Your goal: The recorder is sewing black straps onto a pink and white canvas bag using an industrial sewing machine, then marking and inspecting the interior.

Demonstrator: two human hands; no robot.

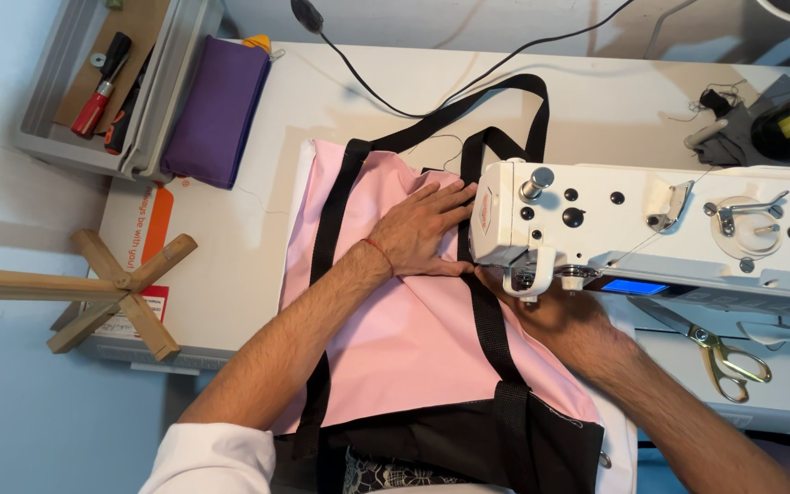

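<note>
The pink fabric bag (413, 338) lies flat on the white work table (258, 265), centre of view, its black lower panel (432, 439) nearest the person at 6 o'clock. Two black webbing straps (491, 329) run up the pink face; their handle loop extends toward 12 o'clock and lies on the table behind the machine head.

The left hand (422, 233) rests palm down on the bag, fingers spread flat and pointing toward 2 o'clock, pressing the pink cloth and the right-hand strap just beside the machine head. It grasps nothing; it presses only. A red thread band sits at the wrist.

The right hand (550, 311) lies under the white sewing machine (651, 229), at 4 o'clock from the left hand, largely hidden by the machine head and presser area. It touches the fabric at the strap, but whether the fingers pinch the cloth or lie flat cannot be determined.

Gold-handled scissors (724, 357) lie on the machine bed at 3 o'clock from the right hand, apart from it. A purple pouch (217, 110) sits at 10 o'clock, touching a grey tray (52, 82) holding a red-handled screwdriver (98, 87). A wooden stand (121, 293) stands at 9 o'clock, off the table edge.
</note>
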